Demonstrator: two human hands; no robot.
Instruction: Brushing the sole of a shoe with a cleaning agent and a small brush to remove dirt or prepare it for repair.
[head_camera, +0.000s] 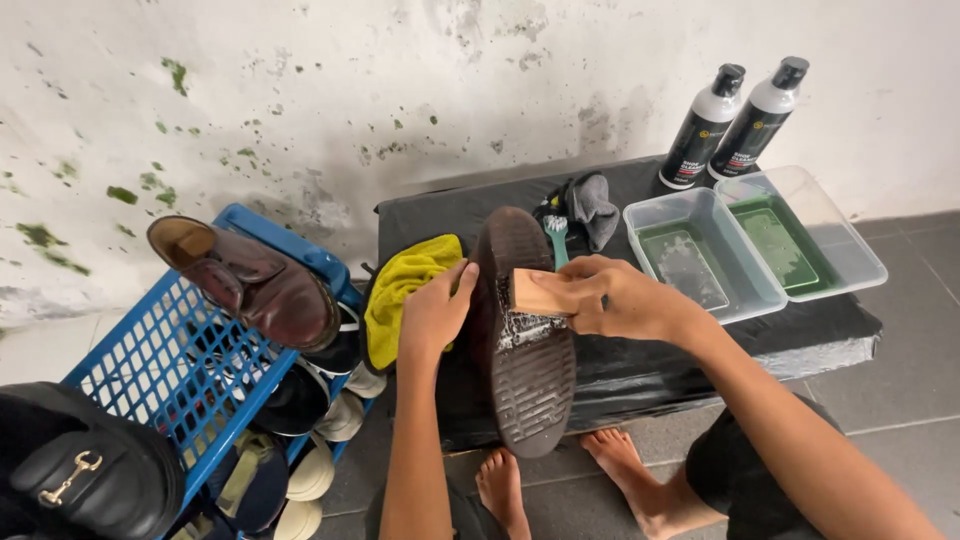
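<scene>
Two bare hands at work over a low counter (800, 335) wrapped in black plastic sheeting. Left hand (432, 312) gripping the edge of a dark shoe (525, 385), fingers curled round its rim, holding it sole-up and lengthwise across the counter's front edge. Sole ribbed and rubbery, flecked with white foam at the middle. Right hand (620, 298) closed on a wooden-backed brush (530, 297), rectangular, pale bristles pressed flat on the foamy patch. Just beside the left hand, a crumpled yellow cloth (405, 290), soft and fuzzy. Behind the shoe, a grey rag (592, 208) and a teal-handled brush (556, 238). Further right, two clear rectangular plastic tubs (760, 240) side by side, greenish inside. Against the stained white wall, two round bottles (742, 122), white-shouldered with black caps and black labels, standing upright and touching. Left of the counter, a blue lattice crate (170, 370) with a glossy brown leather shoe (250, 282) resting on its rim, more footwear stacked beside it.
</scene>
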